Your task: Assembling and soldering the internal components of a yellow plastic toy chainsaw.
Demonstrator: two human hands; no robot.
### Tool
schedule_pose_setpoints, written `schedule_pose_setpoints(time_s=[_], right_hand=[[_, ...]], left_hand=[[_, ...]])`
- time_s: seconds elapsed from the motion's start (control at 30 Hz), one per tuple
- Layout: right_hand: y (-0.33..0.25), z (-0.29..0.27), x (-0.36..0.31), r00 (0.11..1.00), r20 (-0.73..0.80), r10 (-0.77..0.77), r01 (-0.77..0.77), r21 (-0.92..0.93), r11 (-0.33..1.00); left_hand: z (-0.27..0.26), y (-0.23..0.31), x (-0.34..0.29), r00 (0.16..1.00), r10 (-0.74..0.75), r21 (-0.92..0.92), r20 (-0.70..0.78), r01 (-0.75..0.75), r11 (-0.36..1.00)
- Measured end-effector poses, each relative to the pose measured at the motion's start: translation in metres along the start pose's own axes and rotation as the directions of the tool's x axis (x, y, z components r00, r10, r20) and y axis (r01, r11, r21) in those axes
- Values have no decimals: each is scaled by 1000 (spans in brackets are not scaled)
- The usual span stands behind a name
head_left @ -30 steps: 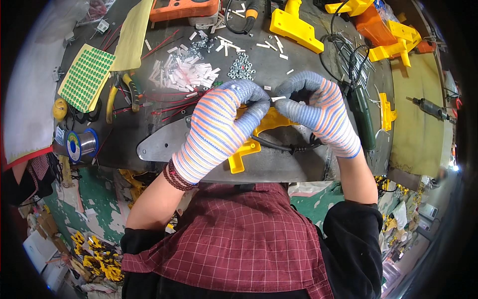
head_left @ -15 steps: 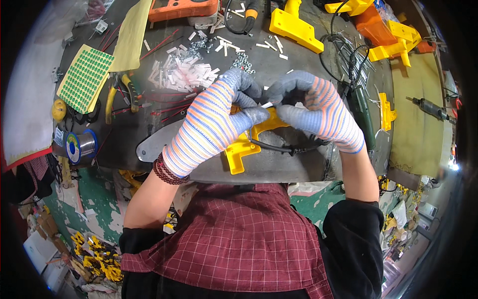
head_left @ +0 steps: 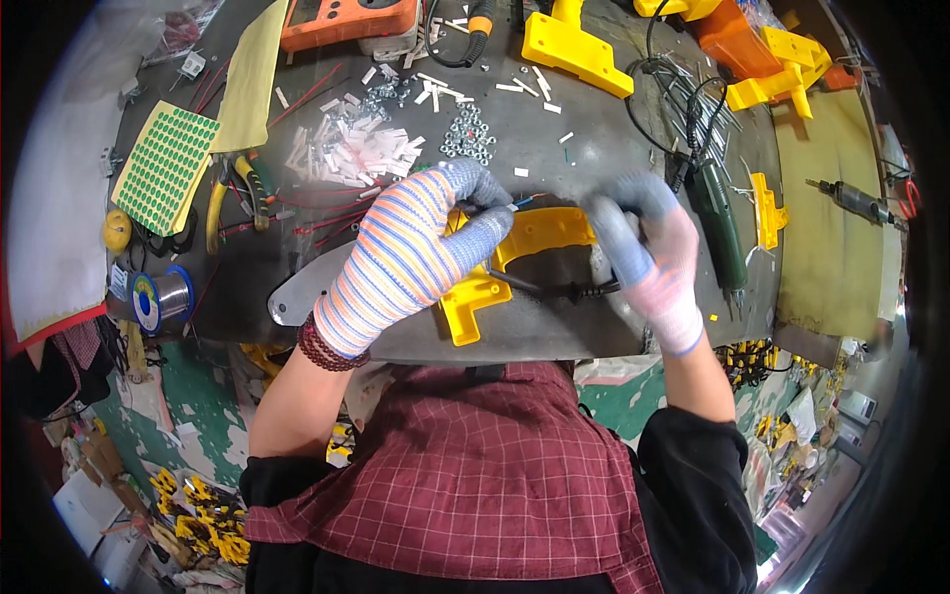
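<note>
My left hand (head_left: 421, 243), in a striped glove with grey-blue fingers, is closed in a pinch over the yellow plastic housing. From its fingertips a short thin wire (head_left: 529, 200) with a blue part sticks out to the right. The curved yellow housing (head_left: 544, 230) lies on the bench below, partly hidden by that hand. A black power cord (head_left: 584, 291) runs from the housing to the right. My right hand (head_left: 648, 252), gloved alike, is apart from the wire, just right of the housing; its fingers are smeared by motion, so whether they hold anything does not show.
Beyond my hands lie white sleeve pieces (head_left: 346, 148) and metal nuts (head_left: 467, 134). Pliers (head_left: 259, 188), a solder spool (head_left: 163, 297) and a green sticker sheet (head_left: 163, 163) are at left. A dark green power screwdriver (head_left: 717, 228) and another yellow housing (head_left: 574, 51) lie right and far.
My right hand has drawn away from the left one, to the right and nearer me. The thin wire now shows at my left fingertips. My left hand has shifted slightly left.
</note>
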State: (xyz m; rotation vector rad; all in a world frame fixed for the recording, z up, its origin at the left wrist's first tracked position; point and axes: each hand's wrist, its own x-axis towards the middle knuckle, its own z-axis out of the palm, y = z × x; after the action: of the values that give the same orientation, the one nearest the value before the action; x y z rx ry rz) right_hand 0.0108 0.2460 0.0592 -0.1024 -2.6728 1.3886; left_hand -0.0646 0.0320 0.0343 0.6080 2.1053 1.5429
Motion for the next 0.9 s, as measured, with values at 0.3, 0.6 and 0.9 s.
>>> schedule_pose_setpoints(time_s=[0.3,0.6,0.9], right_hand=[[40,14,-65,923,265,-279,382,-541,750],[50,-4,-60,950,47,-309,295,-465,835],[61,-1,-52,901,124,-416,424,-451,785]], left_hand=[[2,-8,1,999,39,-26,0,-39,999],[-2,-10,3,999,-33,-195,42,41,980],[-15,-15,-11,993,-78,-71,94,85,994]])
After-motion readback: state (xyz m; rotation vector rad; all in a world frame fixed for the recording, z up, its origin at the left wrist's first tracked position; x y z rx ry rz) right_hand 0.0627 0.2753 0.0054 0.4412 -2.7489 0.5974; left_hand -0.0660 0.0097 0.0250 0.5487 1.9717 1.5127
